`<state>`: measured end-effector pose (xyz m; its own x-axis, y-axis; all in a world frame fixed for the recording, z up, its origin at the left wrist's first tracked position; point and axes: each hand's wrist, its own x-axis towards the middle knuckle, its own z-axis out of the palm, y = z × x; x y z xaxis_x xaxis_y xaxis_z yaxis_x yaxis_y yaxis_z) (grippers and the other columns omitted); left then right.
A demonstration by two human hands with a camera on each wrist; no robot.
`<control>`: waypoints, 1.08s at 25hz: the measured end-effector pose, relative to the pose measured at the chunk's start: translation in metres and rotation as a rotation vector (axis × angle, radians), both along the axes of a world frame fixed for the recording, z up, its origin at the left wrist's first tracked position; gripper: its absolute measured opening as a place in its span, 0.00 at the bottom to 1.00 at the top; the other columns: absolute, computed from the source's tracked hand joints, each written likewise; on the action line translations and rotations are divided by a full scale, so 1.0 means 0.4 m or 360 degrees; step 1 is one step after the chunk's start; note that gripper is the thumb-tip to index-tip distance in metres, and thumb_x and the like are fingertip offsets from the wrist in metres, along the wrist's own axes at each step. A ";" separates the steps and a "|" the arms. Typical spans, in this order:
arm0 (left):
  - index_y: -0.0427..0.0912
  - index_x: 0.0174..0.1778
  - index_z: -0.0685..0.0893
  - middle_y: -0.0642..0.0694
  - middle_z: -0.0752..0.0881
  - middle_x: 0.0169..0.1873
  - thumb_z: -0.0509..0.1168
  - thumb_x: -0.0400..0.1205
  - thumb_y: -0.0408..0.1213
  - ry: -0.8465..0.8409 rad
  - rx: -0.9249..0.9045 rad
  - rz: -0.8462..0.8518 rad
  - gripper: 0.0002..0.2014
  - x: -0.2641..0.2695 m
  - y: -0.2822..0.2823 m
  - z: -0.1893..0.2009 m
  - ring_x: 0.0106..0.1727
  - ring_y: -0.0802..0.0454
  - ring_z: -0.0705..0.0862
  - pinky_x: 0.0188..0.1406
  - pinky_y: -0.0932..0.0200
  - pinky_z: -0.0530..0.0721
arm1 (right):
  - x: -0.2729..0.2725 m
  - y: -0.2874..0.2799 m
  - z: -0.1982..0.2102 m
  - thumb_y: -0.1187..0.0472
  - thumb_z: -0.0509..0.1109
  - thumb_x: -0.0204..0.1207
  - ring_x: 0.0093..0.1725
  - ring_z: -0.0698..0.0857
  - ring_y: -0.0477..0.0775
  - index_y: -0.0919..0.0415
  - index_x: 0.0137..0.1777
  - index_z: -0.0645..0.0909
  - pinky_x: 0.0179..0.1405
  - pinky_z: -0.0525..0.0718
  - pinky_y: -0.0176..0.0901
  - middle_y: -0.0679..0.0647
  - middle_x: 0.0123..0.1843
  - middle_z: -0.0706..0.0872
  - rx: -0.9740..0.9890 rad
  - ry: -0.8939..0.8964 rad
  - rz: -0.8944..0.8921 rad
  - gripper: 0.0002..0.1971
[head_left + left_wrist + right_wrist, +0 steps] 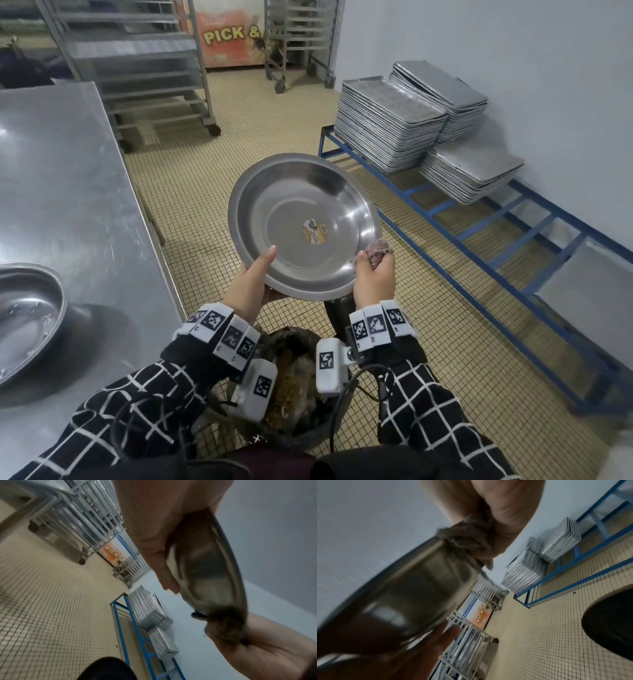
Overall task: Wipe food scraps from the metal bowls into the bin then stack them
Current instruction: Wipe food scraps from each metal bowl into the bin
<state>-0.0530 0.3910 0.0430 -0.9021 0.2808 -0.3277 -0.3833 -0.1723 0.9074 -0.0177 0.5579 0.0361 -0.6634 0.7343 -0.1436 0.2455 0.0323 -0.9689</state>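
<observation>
Head: left hand (251, 281) grips the bowl (303, 224) tilted above the bin (301, 387); right hand (375, 277) clutches a cloth (376, 251) at its rim.
Left wrist: fingers (164, 574) spread under the bowl.
Right wrist: cloth bunched tight; best sweep downward, binward.

Both forearms, in black sleeves with a white grid, reach forward side by side. The left hand (251, 279) lies with its thumb stretched along the top and its fingers (443, 632) spread flat beneath. The right hand (374, 277) is curled into a fist.
</observation>
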 end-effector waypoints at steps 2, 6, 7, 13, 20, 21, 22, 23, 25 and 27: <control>0.40 0.62 0.80 0.42 0.91 0.44 0.58 0.80 0.53 0.0075 0.0090 -0.0153 0.23 -0.019 -0.035 0.020 0.44 0.45 0.90 0.41 0.50 0.89 | 0.005 0.030 0.012 0.58 0.64 0.82 0.53 0.83 0.47 0.58 0.69 0.72 0.39 0.76 0.28 0.48 0.56 0.83 0.0063 -0.0012 0.0105 0.17; 0.41 0.57 0.85 0.43 0.88 0.39 0.54 0.83 0.53 0.0091 0.0256 -0.0169 0.22 -0.079 -0.133 0.030 0.37 0.45 0.89 0.41 0.48 0.87 | 0.005 0.089 0.036 0.55 0.66 0.81 0.53 0.85 0.46 0.53 0.63 0.78 0.52 0.82 0.42 0.45 0.53 0.86 0.0276 -0.0122 0.0480 0.12; 0.40 0.55 0.86 0.43 0.88 0.38 0.56 0.83 0.52 0.0049 0.0206 -0.0140 0.21 -0.086 -0.145 0.029 0.36 0.45 0.88 0.43 0.48 0.85 | 0.002 0.091 0.039 0.54 0.66 0.81 0.52 0.85 0.46 0.53 0.61 0.79 0.54 0.82 0.44 0.45 0.51 0.86 0.0296 -0.0143 0.0533 0.11; 0.44 0.47 0.85 0.46 0.90 0.32 0.56 0.86 0.49 0.0012 0.0042 0.0217 0.16 -0.067 -0.109 0.027 0.35 0.49 0.87 0.48 0.49 0.84 | -0.010 0.021 0.026 0.54 0.64 0.82 0.50 0.85 0.49 0.58 0.62 0.76 0.40 0.80 0.37 0.50 0.51 0.84 0.0034 -0.0044 0.0337 0.12; 0.40 0.58 0.80 0.43 0.88 0.51 0.54 0.87 0.45 0.0215 -0.0373 -0.0158 0.15 -0.034 -0.017 -0.050 0.50 0.51 0.88 0.51 0.54 0.87 | -0.019 -0.060 -0.006 0.61 0.66 0.81 0.48 0.83 0.41 0.55 0.70 0.69 0.40 0.81 0.31 0.48 0.57 0.82 -0.0211 0.0131 -0.0035 0.19; 0.42 0.57 0.81 0.43 0.88 0.53 0.56 0.86 0.46 0.0254 -0.0417 -0.0236 0.14 -0.037 -0.020 -0.061 0.53 0.50 0.87 0.55 0.52 0.87 | -0.019 -0.052 -0.006 0.61 0.66 0.80 0.50 0.84 0.43 0.56 0.70 0.70 0.43 0.83 0.34 0.49 0.57 0.82 -0.0189 0.0132 -0.0030 0.19; 0.43 0.57 0.81 0.43 0.88 0.53 0.59 0.85 0.46 0.0280 -0.0415 -0.0287 0.13 -0.041 -0.026 -0.069 0.55 0.49 0.87 0.57 0.50 0.86 | -0.016 -0.042 -0.002 0.61 0.66 0.80 0.52 0.84 0.45 0.56 0.70 0.70 0.48 0.84 0.39 0.49 0.58 0.82 -0.0165 0.0126 -0.0014 0.19; 0.42 0.59 0.80 0.43 0.88 0.53 0.61 0.83 0.47 0.0292 -0.0363 -0.0311 0.14 -0.043 -0.032 -0.071 0.56 0.47 0.87 0.56 0.49 0.86 | -0.015 -0.029 0.001 0.61 0.67 0.80 0.53 0.84 0.47 0.56 0.70 0.71 0.51 0.85 0.42 0.50 0.58 0.82 -0.0145 0.0120 0.0003 0.19; 0.40 0.66 0.76 0.42 0.88 0.52 0.63 0.80 0.52 0.0257 -0.0125 -0.0253 0.24 -0.048 -0.046 -0.069 0.55 0.43 0.87 0.51 0.49 0.87 | -0.011 0.005 0.012 0.62 0.67 0.79 0.53 0.85 0.48 0.57 0.68 0.73 0.52 0.85 0.45 0.50 0.57 0.83 -0.0112 0.0119 0.0049 0.17; 0.42 0.67 0.76 0.43 0.89 0.49 0.62 0.77 0.56 0.0233 0.0066 -0.0174 0.28 -0.060 -0.067 -0.048 0.48 0.44 0.89 0.43 0.50 0.88 | -0.006 0.048 0.027 0.61 0.67 0.79 0.52 0.86 0.50 0.57 0.64 0.76 0.45 0.84 0.41 0.50 0.54 0.85 -0.0074 0.0097 0.0146 0.14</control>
